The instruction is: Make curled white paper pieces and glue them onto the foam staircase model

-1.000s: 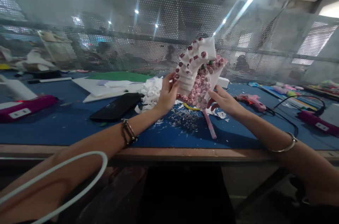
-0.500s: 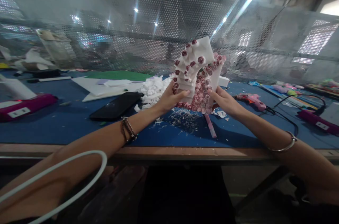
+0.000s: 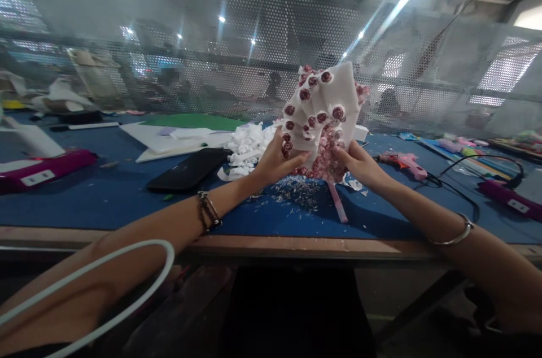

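Observation:
Raised above the table is a white folded paper piece (image 3: 345, 90) dotted with dark pink roses and covered inside with paler pink ones. My left hand (image 3: 277, 160) grips its lower left side, thumb lying over the white front. At the lower right edge my right hand (image 3: 359, 163) holds it, thumb on the pink roses and fingers behind, mostly hidden. Below it, a pink stick (image 3: 337, 202) lies on the blue tabletop (image 3: 262, 217) beside scattered white shreds (image 3: 296, 191).
A heap of white paper scraps (image 3: 252, 143) lies behind my left hand, with a black phone (image 3: 190, 169) to its left. On the right are a pink glue gun (image 3: 409, 163) with a cord and a purple power strip (image 3: 508, 197). Another purple strip (image 3: 51, 169) sits far left.
The paper piece has tilted and shifted slightly right, so more of its white face shows and less of the pink-covered side. Both hands keep their hold.

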`<state>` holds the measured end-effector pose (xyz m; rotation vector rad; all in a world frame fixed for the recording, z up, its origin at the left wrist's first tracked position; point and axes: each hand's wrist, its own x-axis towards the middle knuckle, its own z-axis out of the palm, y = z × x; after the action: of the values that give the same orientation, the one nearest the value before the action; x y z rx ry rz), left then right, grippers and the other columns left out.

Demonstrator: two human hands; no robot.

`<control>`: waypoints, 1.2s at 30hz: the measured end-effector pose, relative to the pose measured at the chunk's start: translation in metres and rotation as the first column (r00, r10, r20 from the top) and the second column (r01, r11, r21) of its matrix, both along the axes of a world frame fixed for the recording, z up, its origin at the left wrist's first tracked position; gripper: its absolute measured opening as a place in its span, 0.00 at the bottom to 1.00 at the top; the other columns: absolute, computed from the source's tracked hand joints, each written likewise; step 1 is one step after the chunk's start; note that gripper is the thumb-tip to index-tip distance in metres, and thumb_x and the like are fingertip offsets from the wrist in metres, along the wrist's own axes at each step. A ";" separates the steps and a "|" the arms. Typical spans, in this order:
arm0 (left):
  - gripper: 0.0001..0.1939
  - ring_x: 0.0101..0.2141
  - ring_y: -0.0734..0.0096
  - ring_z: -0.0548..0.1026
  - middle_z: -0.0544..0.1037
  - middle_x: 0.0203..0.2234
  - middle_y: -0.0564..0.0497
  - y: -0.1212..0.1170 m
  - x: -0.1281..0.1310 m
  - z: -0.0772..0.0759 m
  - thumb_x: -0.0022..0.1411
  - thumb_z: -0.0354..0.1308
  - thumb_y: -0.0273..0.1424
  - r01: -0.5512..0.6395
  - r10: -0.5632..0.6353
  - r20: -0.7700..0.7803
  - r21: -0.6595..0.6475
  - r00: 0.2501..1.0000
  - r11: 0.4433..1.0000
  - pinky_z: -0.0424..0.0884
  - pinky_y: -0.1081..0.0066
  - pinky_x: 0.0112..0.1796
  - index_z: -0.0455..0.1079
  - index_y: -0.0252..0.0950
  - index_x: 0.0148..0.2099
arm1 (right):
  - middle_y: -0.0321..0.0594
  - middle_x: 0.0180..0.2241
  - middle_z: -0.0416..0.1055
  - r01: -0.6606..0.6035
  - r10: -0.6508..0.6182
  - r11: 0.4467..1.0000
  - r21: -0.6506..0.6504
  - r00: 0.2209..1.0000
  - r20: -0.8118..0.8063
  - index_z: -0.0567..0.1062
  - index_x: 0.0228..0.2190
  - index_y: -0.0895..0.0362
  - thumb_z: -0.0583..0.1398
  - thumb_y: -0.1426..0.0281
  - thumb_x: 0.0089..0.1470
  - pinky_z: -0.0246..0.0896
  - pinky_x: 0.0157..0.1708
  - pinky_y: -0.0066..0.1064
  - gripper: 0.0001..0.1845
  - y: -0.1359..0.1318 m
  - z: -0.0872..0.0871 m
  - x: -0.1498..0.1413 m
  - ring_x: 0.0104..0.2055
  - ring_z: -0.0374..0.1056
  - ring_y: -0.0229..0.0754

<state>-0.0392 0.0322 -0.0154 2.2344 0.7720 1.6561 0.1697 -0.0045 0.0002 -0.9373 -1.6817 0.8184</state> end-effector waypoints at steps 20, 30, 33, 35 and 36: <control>0.21 0.50 0.56 0.69 0.73 0.45 0.42 -0.010 0.006 0.001 0.50 0.62 0.38 0.071 -0.068 0.025 -0.102 0.997 0.992 0.67 0.56 0.51 0.64 0.35 0.45 | 0.40 0.37 0.68 0.005 -0.017 0.991 0.135 0.996 0.087 0.62 0.44 0.58 0.61 0.61 0.49 0.68 0.37 0.33 0.24 -0.005 0.003 0.002 0.39 0.67 0.40; 0.20 0.46 0.58 0.73 0.75 0.41 0.43 -0.008 0.008 0.003 0.50 0.63 0.36 0.184 -0.168 0.101 -0.172 0.980 0.968 0.72 0.60 0.47 0.64 0.34 0.44 | 0.39 0.31 0.66 0.050 -0.082 0.991 0.122 0.956 0.281 0.60 0.47 0.61 0.63 0.60 0.47 0.67 0.30 0.33 0.30 -0.009 0.006 0.006 0.33 0.66 0.40; 0.20 0.45 0.60 0.74 0.75 0.41 0.43 -0.010 0.010 0.004 0.49 0.62 0.35 0.205 -0.179 0.143 -0.192 0.973 0.960 0.72 0.60 0.46 0.64 0.34 0.43 | 0.39 0.33 0.66 0.040 -0.075 0.991 0.128 0.956 0.285 0.59 0.49 0.60 0.63 0.59 0.47 0.68 0.32 0.34 0.32 -0.010 0.007 0.006 0.33 0.65 0.40; 0.20 0.44 0.61 0.74 0.75 0.42 0.44 -0.011 0.011 0.004 0.49 0.62 0.35 0.233 -0.199 0.176 -0.203 0.964 0.951 0.72 0.60 0.46 0.64 0.35 0.43 | 0.41 0.36 0.66 0.012 -0.047 0.992 0.125 0.957 0.287 0.58 0.52 0.59 0.63 0.58 0.47 0.69 0.34 0.34 0.36 -0.011 0.008 0.007 0.36 0.66 0.40; 0.20 0.43 0.61 0.74 0.75 0.43 0.44 -0.011 0.010 0.004 0.49 0.63 0.35 0.241 -0.204 0.187 -0.203 0.961 0.949 0.72 0.60 0.46 0.64 0.35 0.43 | 0.42 0.38 0.67 -0.004 -0.033 0.992 0.124 0.955 0.294 0.57 0.54 0.58 0.63 0.57 0.46 0.69 0.36 0.34 0.38 -0.011 0.008 0.008 0.38 0.66 0.41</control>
<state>-0.0288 0.0214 -0.0109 1.9252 0.6054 1.5372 0.1781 -0.0151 0.0079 -1.0224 -1.9561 0.5759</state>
